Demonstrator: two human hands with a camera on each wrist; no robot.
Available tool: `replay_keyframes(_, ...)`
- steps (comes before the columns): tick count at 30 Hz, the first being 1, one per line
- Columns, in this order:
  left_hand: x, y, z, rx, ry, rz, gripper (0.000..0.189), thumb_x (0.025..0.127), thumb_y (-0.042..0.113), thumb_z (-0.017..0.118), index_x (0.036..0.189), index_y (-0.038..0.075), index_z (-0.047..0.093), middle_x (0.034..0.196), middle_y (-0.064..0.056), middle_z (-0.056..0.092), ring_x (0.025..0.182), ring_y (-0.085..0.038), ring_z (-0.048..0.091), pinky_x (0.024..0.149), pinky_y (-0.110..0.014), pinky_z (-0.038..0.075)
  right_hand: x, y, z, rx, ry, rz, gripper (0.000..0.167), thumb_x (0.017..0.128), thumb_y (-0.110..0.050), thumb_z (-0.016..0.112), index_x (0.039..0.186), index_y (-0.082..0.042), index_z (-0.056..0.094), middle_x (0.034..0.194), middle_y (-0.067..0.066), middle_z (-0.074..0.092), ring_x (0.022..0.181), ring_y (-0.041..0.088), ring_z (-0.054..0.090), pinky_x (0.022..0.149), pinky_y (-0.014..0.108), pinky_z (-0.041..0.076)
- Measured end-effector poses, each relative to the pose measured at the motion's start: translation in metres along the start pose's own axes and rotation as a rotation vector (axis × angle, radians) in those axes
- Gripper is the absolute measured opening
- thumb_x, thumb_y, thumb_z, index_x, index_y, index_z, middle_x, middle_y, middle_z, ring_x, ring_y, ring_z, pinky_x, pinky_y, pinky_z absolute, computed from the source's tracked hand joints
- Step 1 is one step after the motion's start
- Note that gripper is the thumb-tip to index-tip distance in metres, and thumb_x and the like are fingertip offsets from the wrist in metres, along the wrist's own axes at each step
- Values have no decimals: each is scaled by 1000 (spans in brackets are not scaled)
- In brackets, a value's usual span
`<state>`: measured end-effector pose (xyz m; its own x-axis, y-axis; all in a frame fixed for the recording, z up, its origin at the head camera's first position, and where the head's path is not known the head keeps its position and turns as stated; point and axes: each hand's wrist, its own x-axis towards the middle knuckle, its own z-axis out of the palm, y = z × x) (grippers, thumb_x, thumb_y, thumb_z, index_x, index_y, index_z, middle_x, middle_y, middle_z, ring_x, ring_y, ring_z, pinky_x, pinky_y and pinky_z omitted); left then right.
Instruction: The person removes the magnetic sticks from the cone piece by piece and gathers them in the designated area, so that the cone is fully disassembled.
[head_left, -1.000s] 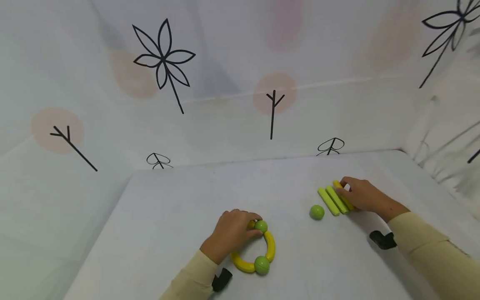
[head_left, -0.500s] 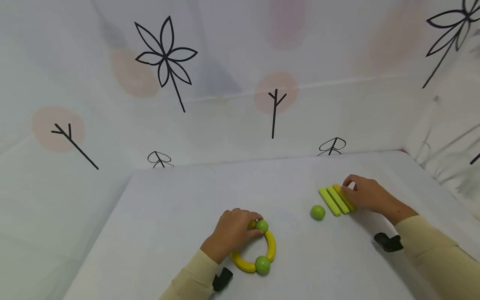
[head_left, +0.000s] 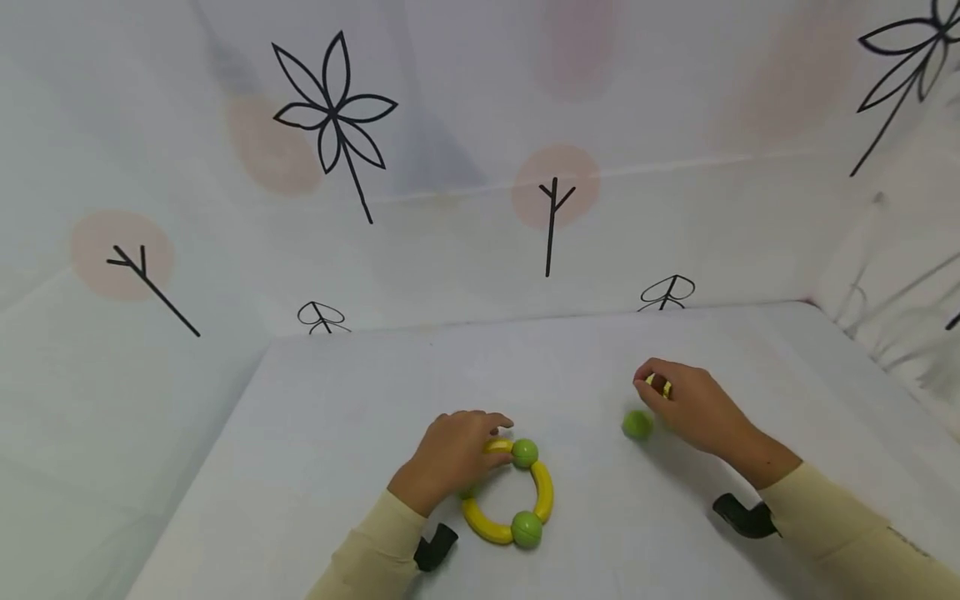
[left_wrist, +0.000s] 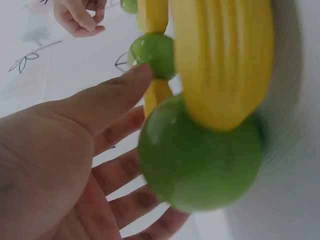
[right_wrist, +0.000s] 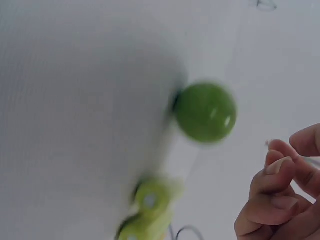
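A ring of yellow curved rods and green balls lies on the white table in the head view. My left hand is at the ring's left side, its fingers spread and its thumb by the upper ball. In the left wrist view, a green ball joined to a yellow rod is close to my open palm. My right hand, fingers loosely curled and holding nothing, hovers beside a loose green ball. It mostly hides the straight sticks; their lime ends show in the right wrist view.
The white tabletop runs back to a pale cloth wall printed with plants and pink spots. Black wrist straps hang under both sleeves.
My right hand has let go of the yellow stick and moved left, towards the loose ball. My left fingers have lifted and spread away from the ring's upper ball.
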<state>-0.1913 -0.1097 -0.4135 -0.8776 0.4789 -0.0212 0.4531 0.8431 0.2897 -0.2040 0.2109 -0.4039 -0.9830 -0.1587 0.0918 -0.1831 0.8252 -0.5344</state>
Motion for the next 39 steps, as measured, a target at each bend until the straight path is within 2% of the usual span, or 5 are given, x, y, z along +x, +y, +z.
replay_keyframes(8, -2, -4, -3, -1, -56, -42, 29, 87, 34, 78, 112, 19, 74, 95, 7, 72, 78, -5, 58, 70, -25, 48, -10, -47, 29, 37, -15, -72, 11, 97, -18, 62, 101, -11, 69, 78, -4, 62, 65, 12, 49, 53, 24, 43)
replay_keyframes(16, 2, -3, 4, -6, -38, -15, 23, 91, 34, 73, 108, 19, 76, 100, 7, 74, 81, -5, 60, 75, -27, 51, -12, -75, 54, 128, -197, -82, 14, 96, -20, 66, 108, -15, 69, 84, -6, 63, 70, 12, 51, 58, 23, 46)
replay_keyframes(25, 4, 6, 7, 19, -33, 20, 22, 93, 37, 71, 107, 21, 76, 96, 8, 73, 80, -4, 61, 75, -25, 51, -13, -74, 67, 174, -352, -143, 29, 93, -26, 70, 118, -13, 66, 89, -6, 63, 79, 11, 53, 67, 23, 45)
replay_keyframes(31, 5, 10, 12, 11, -20, 39, 20, 93, 35, 71, 107, 21, 76, 94, 8, 71, 76, -2, 57, 73, -24, 50, -14, -70, 71, 263, -435, -171, 36, 94, -30, 70, 123, -9, 64, 89, -3, 63, 75, 12, 53, 62, 24, 44)
replay_keyframes(39, 6, 13, 15, 1, -23, 74, 22, 94, 35, 70, 111, 22, 74, 93, 8, 69, 73, -1, 54, 71, -22, 49, -13, -67, 73, 309, -477, -136, 36, 93, -28, 71, 123, -9, 65, 86, -1, 61, 66, 10, 53, 55, 23, 44)
